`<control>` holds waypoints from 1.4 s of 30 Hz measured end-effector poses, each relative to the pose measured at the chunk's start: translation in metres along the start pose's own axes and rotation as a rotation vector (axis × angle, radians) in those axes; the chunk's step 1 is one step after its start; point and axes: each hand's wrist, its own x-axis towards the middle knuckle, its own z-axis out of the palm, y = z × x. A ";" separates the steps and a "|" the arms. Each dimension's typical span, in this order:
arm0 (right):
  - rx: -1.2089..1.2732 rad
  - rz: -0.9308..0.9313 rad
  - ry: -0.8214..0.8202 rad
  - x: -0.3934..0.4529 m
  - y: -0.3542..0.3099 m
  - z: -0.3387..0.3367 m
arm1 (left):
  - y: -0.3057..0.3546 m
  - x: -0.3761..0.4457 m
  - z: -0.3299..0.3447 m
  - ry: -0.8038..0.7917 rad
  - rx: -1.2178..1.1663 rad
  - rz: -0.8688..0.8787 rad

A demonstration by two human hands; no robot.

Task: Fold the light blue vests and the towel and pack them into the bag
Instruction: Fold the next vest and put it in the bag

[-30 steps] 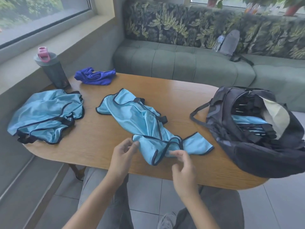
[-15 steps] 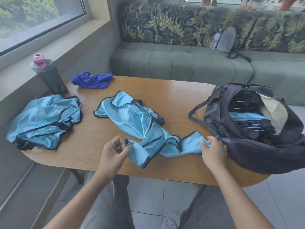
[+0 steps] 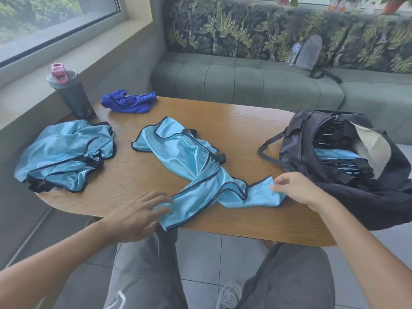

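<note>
A domestic lounge or seating nook is indicated: a grey-green tufted upholstered bench sofa (image 3: 256,85) with leaf-patterned back cushions (image 3: 245,30) is set behind an oval wooden table (image 3: 240,130), beside a large window (image 3: 55,16).

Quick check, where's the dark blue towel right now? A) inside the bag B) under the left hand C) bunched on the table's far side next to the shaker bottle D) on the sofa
C: the dark blue towel lies bunched on the far side of the table, beside the shaker bottle, apart from both hands and the bag.
</note>
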 end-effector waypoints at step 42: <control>-0.481 -0.504 0.939 -0.198 -0.132 -0.063 | 0.069 -0.008 -0.232 0.478 0.268 -0.512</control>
